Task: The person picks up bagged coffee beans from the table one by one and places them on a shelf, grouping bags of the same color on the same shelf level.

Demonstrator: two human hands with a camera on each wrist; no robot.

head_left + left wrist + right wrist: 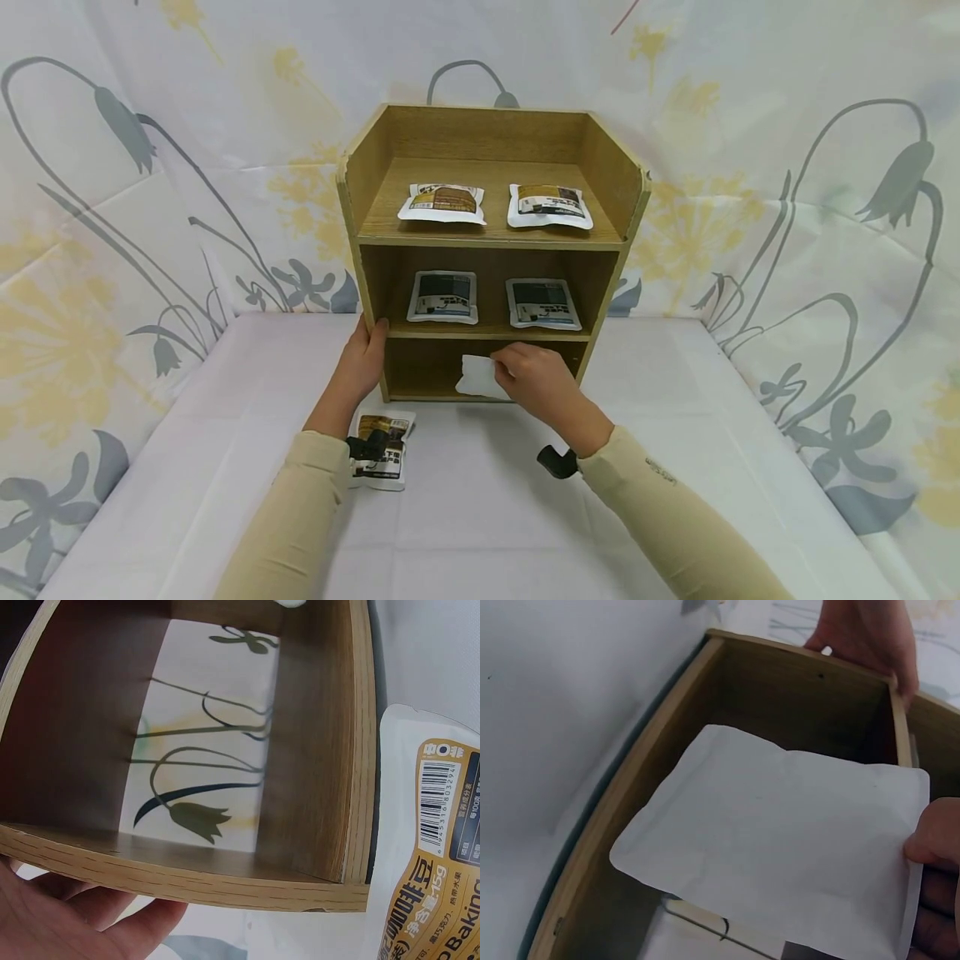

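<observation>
My left hand (362,362) grips the left side of a wooden shelf unit (487,134) near its lower board, with the thumb at the front edge and the fingers outside. At the mouth of the bottom compartment, my right hand (543,387) pinches a flat white pouch (480,377) by its right edge. Only the pouch's plain white face shows in the right wrist view, where the thumb (936,832) lies over its edge. A brown-and-white pouch (392,450) lies on the table beside my left wrist, partly hidden by a black wrist mount.
Two white-and-brown pouches (444,202) (550,206) lie on the top shelf. The middle shelf bears two dark-labelled pouches (444,296) (542,302). White cloth covers the table (465,517), and a flower-patterned sheet (225,125) hangs behind the unit.
</observation>
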